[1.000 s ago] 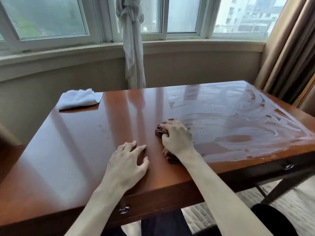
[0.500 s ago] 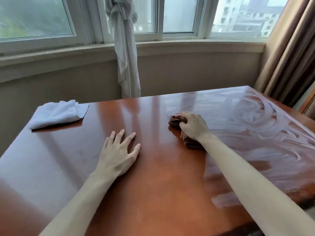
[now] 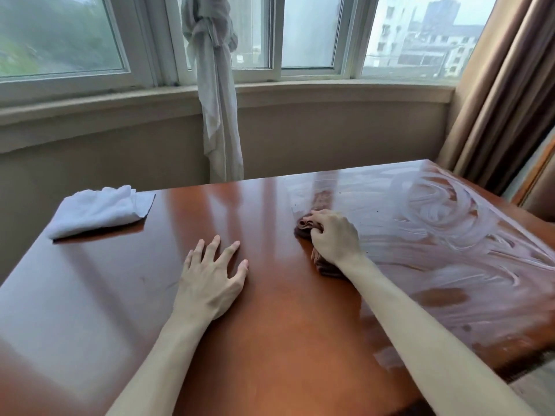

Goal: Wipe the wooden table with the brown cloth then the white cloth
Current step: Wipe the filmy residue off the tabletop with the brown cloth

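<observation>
Head view recorded a polished wooden counter point(image 3: 270, 340) below a bay window point(image 3: 306, 31). Right hand point(image 3: 335, 238) lay on the brown cloth point(image 3: 303, 228), fingers curled over the bunched fabric, grip closed on it; the cloth sat pressed to the counter at the left border of a whitish smeared film point(image 3: 450, 235), which covered the counter to the right of that cloth. Part of the cloth also showed below the wrist. Left hand point(image 3: 210, 280) rested flat on the counter to the left of the brown cloth, apart from it, fingers spread and straight, grip wide, holding nothing. White cloth point(image 3: 99, 210) lay loosely folded at the far left corner, well apart from the brown cloth and untouched. A knotted pale curtain point(image 3: 216, 85) hung at the window beyond the brown cloth; a brown drape point(image 3: 504, 94) hung further right. No containers were visible on the counter.
</observation>
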The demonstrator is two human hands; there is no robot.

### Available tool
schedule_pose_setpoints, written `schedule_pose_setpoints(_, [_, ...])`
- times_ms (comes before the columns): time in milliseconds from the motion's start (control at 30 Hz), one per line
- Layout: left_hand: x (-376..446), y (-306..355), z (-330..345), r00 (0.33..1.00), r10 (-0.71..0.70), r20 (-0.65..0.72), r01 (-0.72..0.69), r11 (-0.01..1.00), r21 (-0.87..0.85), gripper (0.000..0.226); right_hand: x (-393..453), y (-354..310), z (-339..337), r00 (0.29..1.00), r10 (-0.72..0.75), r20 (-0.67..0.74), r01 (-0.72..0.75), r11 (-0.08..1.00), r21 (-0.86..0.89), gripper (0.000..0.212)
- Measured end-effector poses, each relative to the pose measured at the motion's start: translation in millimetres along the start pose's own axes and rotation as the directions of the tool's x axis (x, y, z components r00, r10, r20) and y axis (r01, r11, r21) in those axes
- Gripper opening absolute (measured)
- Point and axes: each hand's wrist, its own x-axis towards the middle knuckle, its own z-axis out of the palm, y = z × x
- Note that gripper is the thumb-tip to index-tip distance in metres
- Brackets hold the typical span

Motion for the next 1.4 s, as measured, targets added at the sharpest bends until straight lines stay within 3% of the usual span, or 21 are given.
schedule_pose_setpoints(200, [-2,-1,-2,1.0,0.009,0.027,-0.009,1.0,0.013,0.061,-123,-48,-15,0.977,-0.208,-0.035,0.21,0.976,0.062,0.039])
schedule_pose_setpoints(333, [-2,-1,-1,1.0,0.01,0.02,-0.01,1.0,0.011,0.061,-161,-79,-19,0.939,-0.342,0.044,0.336,0.936,0.099,0.045])
schedule_pose_setpoints(533, [-1,-2,3,1.0,0.016,-0.018,-0.016,1.0,-0.006,0.06,-80,-65,-10,0.959,-0.205,0.197,0.183,0.975,0.124,0.051])
schedule_pose_setpoints(767, [-1,-2,2,1.0,0.017,-0.025,-0.017,1.0,-0.003,0.059,56,-32,12,0.991,0.072,0.111,-0.077,0.996,0.043,0.029])
schedule_pose_setpoints(900, [-1,-1,-2,1.0,0.004,-0.017,-0.004,1.0,-0.018,0.059,66,-28,18,0.994,0.093,0.055,-0.094,0.996,0.013,0.029])
schedule_pose_setpoints(1033, [-1,1,-6,0.999,0.001,0.036,0.0,0.999,-0.037,0.059,19,-31,10,0.998,-0.027,0.052,0.025,0.999,0.029,0.035])
schedule_pose_setpoints(1167, [4,-11,-26,0.985,0.029,0.168,0.017,0.963,-0.267,0.054,-29,-43,-9,0.997,-0.059,0.044,0.056,0.996,0.071,0.037])
schedule_pose_setpoints(1267, [-5,-33,-43,0.997,0.03,0.074,-0.006,0.952,-0.307,0.049,-71,-68,-32,0.999,-0.045,-0.01,0.046,0.982,0.183,0.04])
schedule_pose_setpoints(1400, [-33,-65,-51,1.0,-0.022,0.013,0.024,0.982,-0.186,0.049,-160,-132,-31,0.946,-0.32,0.051,0.295,0.916,0.274,0.041])
